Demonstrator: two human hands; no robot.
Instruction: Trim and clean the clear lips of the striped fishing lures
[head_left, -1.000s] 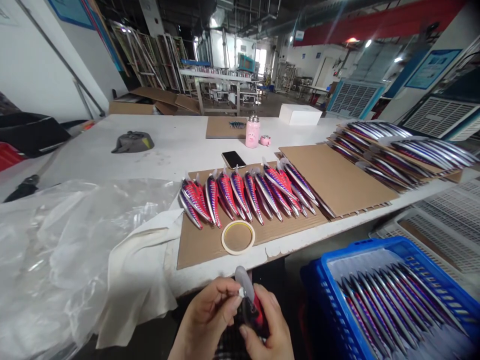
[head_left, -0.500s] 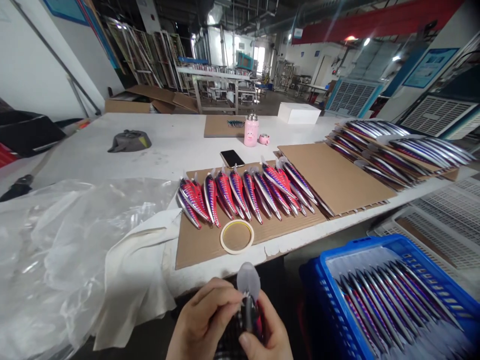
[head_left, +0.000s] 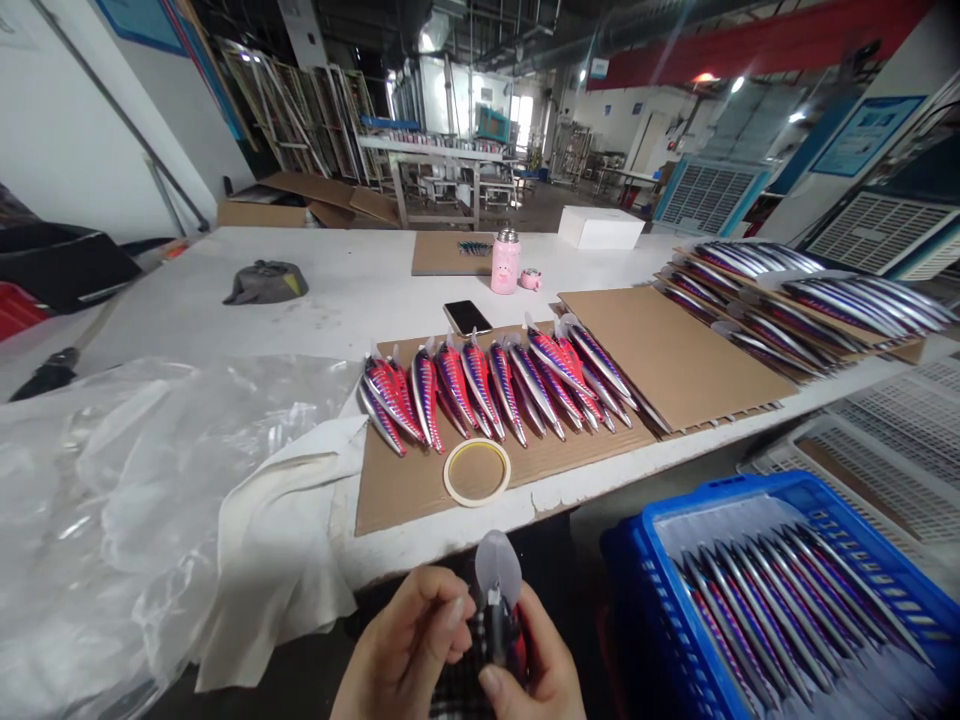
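Below the table's front edge, both hands hold one red fishing lure with a clear plastic lip pointing up. My left hand pinches at its head just under the lip. My right hand wraps round the lure's body from the right. A row of several red and purple lures lies on a cardboard sheet on the white table. A roll of tape lies flat on that sheet, in front of the row.
A blue crate of lures sits at lower right. More lures on stacked cardboard lie at far right. Clear plastic sheeting and a white cloth cover the left. A phone, a pink bottle and a white box stand farther back.
The lure has turned in my hands so its clear lip now points straight up. My left fingers have slipped down from the lip to the lure's head.
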